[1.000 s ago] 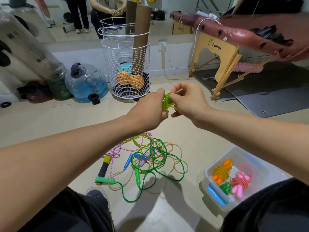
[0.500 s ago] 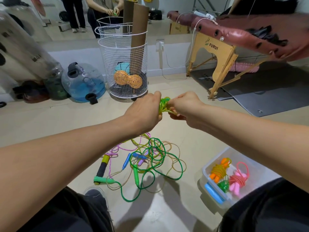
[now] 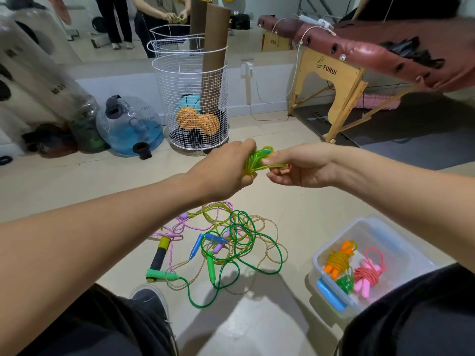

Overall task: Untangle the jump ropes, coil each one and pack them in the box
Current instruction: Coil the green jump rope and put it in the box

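While the left hand [image 3: 226, 170] grips the yellow coil [image 3: 253, 163], the right hand [image 3: 295, 168] pinches its tail; best wrap snug, then tuck before boxing in the box [image 3: 334, 242].

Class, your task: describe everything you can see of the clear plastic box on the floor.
The clear plastic box is a see-through rectangular tub with rounded corners, open on top, with a blue clip on its near end. It sits flat on the floor to the right of the tangled ropes, beside the person's right leg. Inside lie three coiled ropes: an orange bundle, a pink bundle and a small green bundle. Neither hand touches it.
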